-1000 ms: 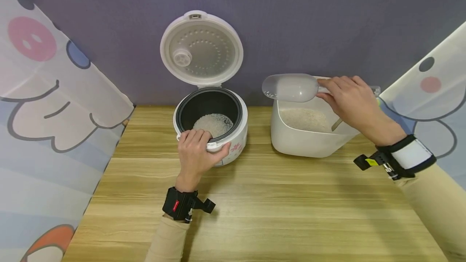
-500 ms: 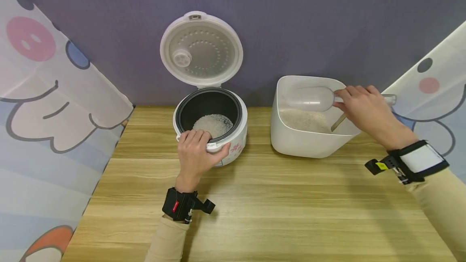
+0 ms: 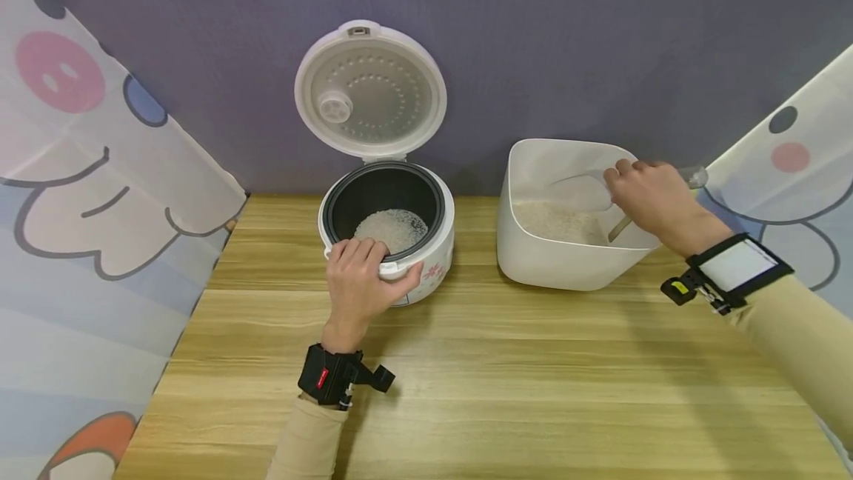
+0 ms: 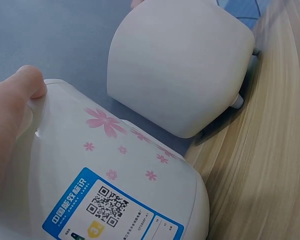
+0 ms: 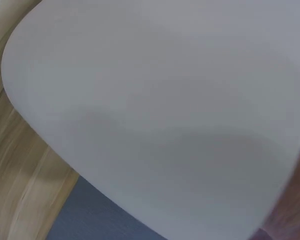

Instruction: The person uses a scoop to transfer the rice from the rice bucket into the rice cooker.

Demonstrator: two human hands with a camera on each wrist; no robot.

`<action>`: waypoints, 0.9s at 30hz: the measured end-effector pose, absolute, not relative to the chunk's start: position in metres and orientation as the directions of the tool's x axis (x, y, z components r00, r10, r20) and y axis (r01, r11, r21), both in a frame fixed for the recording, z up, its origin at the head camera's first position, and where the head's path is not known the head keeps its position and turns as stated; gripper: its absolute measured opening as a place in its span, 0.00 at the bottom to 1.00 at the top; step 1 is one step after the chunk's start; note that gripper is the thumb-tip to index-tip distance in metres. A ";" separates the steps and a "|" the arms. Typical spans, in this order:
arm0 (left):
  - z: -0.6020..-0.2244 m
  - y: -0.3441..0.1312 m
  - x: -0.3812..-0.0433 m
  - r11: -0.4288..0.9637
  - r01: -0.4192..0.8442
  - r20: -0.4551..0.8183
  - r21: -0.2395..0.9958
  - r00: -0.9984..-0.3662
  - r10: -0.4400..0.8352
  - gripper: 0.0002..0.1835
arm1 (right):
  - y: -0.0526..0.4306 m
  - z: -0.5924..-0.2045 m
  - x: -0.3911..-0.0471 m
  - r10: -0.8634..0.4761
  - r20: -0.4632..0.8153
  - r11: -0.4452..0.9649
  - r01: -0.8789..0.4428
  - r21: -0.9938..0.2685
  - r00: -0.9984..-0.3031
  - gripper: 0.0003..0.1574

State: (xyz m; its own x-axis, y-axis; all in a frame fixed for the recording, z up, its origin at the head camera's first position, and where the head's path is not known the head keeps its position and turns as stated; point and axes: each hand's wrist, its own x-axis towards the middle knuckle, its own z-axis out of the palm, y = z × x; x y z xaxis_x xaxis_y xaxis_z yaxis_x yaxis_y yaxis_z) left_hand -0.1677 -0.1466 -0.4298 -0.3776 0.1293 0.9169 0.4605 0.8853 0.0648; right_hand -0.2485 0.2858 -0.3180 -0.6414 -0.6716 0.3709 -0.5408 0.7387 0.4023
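Observation:
In the head view my left hand holds the front rim of a white rice cooker, fingers over the edge and thumb along the outside. White rice lies in its dark inner pot, and the lid stands raised behind. To the right, a white bin contains pale grain. My right hand grips the handle of a clear scoop, whose bowl is inside the bin, low over the grain. The right wrist view is mostly filled by the bin's wall, hiding the scoop.
A thin brownish strip shows at the bin's right inside. The wooden table extends in front of both containers. Behind them rises a grey-blue backdrop, with cartoon-printed curtains at either side.
The right hand has brought the scoop from above the bin's rim down into the bin, first shifting right, then slightly back left. The left hand has stayed on the rice cooker.

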 end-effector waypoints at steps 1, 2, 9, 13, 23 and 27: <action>-0.430 -0.147 -0.168 0.886 0.459 0.916 0.064 -0.380 0.131 0.29 | 0.285 -0.319 -0.250 -0.666 0.363 0.744 -0.539 0.395 -0.652 0.21; -0.430 -0.147 -0.167 0.887 0.458 0.915 0.062 -0.382 0.133 0.29 | 0.284 -0.319 -0.251 -0.657 0.349 0.751 -0.534 0.388 -0.669 0.21; -0.428 -0.147 -0.166 0.889 0.455 0.914 0.056 -0.382 0.138 0.29 | 0.278 -0.325 -0.257 -0.612 0.227 0.776 -0.520 0.356 -0.758 0.15; -0.428 -0.146 -0.166 0.889 0.454 0.915 0.056 -0.380 0.136 0.29 | 0.275 -0.328 -0.258 -0.619 0.191 0.765 -0.531 0.363 -0.761 0.15; -0.428 -0.146 -0.165 0.891 0.451 0.914 0.056 -0.382 0.136 0.29 | 0.271 -0.336 -0.257 -0.642 0.126 0.745 -0.576 0.335 -0.757 0.19; -0.428 -0.146 -0.166 0.890 0.451 0.914 0.058 -0.384 0.135 0.29 | 0.271 -0.336 -0.257 -0.652 0.110 0.741 -0.599 0.302 -0.751 0.19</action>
State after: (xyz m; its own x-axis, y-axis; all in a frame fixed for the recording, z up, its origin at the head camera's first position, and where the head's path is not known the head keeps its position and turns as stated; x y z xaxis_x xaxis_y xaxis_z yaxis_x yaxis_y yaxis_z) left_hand -0.1656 -0.1460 -0.4284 -0.3837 0.1352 0.9135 0.4515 0.8904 0.0579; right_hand -0.2574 0.2709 -0.3357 -0.7506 -0.6515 0.1102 -0.5993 0.7415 0.3017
